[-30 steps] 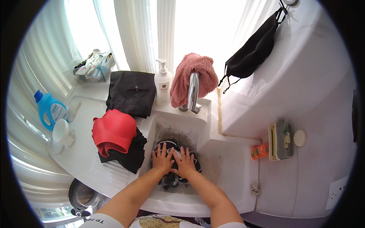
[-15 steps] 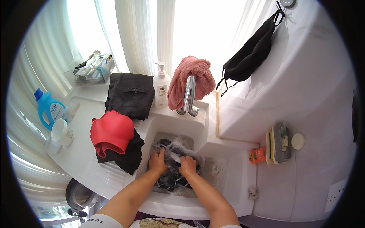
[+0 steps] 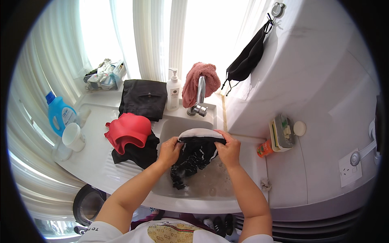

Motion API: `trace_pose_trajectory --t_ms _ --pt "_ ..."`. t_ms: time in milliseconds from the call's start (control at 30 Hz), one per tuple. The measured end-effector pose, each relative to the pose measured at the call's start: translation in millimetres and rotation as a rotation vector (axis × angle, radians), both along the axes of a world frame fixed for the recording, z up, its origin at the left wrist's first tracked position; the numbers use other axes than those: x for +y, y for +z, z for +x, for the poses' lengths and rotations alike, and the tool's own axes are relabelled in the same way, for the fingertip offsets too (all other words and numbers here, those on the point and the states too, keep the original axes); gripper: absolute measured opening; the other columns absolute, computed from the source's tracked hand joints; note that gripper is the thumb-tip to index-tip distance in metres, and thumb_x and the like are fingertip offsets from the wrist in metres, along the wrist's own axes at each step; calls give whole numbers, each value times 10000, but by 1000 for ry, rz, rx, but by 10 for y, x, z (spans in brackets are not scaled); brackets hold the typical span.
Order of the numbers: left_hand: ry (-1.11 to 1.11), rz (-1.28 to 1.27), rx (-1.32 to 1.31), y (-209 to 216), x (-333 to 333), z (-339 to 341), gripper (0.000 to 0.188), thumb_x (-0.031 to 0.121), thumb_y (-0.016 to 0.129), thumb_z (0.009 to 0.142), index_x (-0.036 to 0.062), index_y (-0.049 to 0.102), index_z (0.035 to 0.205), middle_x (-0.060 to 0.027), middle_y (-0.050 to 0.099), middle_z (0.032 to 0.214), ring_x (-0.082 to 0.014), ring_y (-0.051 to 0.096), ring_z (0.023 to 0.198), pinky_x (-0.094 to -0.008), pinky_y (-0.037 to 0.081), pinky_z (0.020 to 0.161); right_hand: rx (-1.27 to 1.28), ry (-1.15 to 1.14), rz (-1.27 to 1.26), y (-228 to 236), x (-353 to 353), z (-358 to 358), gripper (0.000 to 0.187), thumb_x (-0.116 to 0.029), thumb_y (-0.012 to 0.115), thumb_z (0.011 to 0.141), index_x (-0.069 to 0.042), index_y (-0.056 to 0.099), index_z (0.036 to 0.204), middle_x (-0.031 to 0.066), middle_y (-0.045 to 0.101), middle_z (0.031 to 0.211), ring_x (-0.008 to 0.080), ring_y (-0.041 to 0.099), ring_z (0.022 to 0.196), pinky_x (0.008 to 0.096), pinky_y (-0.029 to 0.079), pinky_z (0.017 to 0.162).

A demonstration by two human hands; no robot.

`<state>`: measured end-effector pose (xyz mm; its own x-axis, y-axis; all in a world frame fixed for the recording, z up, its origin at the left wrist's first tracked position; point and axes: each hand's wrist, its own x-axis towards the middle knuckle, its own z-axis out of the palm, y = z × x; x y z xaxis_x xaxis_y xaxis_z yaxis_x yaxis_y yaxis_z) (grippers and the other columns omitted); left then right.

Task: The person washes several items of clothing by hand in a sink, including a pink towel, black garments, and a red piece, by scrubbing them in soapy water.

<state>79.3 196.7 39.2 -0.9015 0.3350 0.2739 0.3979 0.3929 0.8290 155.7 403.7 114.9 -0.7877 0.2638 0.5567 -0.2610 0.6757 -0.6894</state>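
Note:
A wet black garment with a pale band and white streaks [image 3: 198, 156] is stretched between my two hands over the sink [image 3: 251, 170]. My left hand [image 3: 169, 152] grips one end of the band, and my right hand [image 3: 229, 149] grips the other. Below them the cloth hangs down, its lower end reaching cloudy water [image 3: 210, 180]. Which kind of garment it is, I cannot tell. Left of the sink lies a red moulded bra [image 3: 129, 131] on top of black cloth [image 3: 139, 156].
Behind the sink stand a chrome faucet [image 3: 201, 93] draped with a pink towel [image 3: 194, 87] and a white pump bottle [image 3: 173, 91]. Folded black clothing [image 3: 142, 99], a blue detergent jug [image 3: 60, 113] and a white tub [image 3: 74, 137] are at left. At right sits a soap box [image 3: 282, 133] beside an orange bottle [image 3: 264, 148].
Both hands have come up out of the foamy water, raising the black garment and spreading its band between them. The view has shifted slightly too.

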Motion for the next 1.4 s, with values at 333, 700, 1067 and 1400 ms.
trace_pose_trajectory --t_ms 333,700,1067,1400 --pt "-175 238 201 1099 23 103 182 112 551 917 15 582 1068 -164 618 948 -350 593 860 -370 466 750 -79 260 -816 680 230 34 146 -43 657 859 33 673 982 15 665 834 79 588 762 225 474 697" --pt "22 -222 182 179 85 -30 196 177 625 856 52 620 1007 -119 620 921 -349 615 838 -441 488 715 -721 131 266 -762 203 -19 328 -292 700 799 -52 677 1021 144 674 947 351 624 883 428 500 783" --pt "-72 -929 -225 -1661 298 -53 690 397 536 915 287 197 1505 -131 111 1573 -426 101 1424 -636 177 1084 -750 204 631 -2436 -263 -358 762 -510 568 861 -87 335 1450 173 158 1553 370 145 1433 496 201 1141" --pt "-106 -1010 -375 -2034 407 -468 342 244 635 811 104 627 1123 -187 598 1143 -356 563 1109 -471 453 931 -875 421 753 -2199 -312 -871 568 -401 616 804 -48 548 1245 169 579 1251 338 517 1188 502 383 994"
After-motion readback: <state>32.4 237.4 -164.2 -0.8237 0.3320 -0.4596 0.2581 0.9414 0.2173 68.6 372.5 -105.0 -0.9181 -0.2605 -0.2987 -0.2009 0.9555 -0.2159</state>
